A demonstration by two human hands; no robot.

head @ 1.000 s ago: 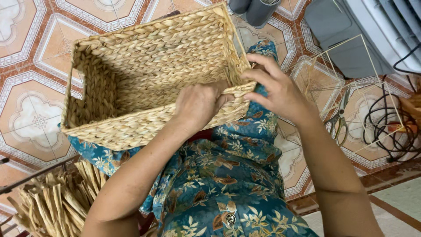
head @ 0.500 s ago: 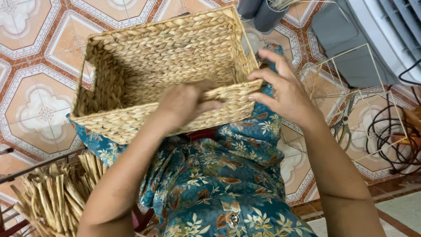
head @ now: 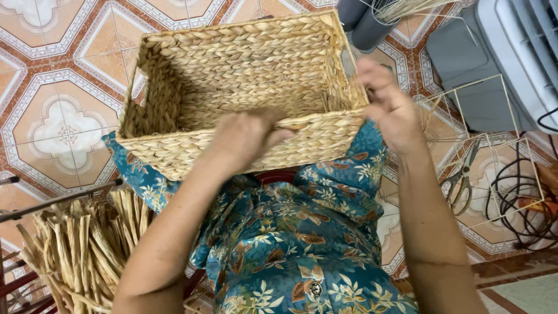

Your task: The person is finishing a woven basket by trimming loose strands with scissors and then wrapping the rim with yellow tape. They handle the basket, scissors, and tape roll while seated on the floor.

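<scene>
Since a moment ago we have swung the rectangular woven straw basket (head: 244, 87) a little clockwise and our right hand (head: 390, 104) has slid to its right corner. It rests on our lap, on the blue floral cloth (head: 302, 232), above patterned terracotta floor tiles (head: 58, 122). Our left hand (head: 247, 136) curls closed over the near rim; right fingers (head: 372, 70) pinch the corner. Dried straw stalks (head: 81, 250) lie left; scissors (head: 459, 180) right.

This was a home craft corner: patterned floor tiles (head: 58, 128) underfoot, a bundle of dried straw strands (head: 81, 256) at one side, bare wire frames (head: 494, 145) and scissors (head: 462, 180) at the other, and a woven basket (head: 244, 75) resting on the lap.
</scene>
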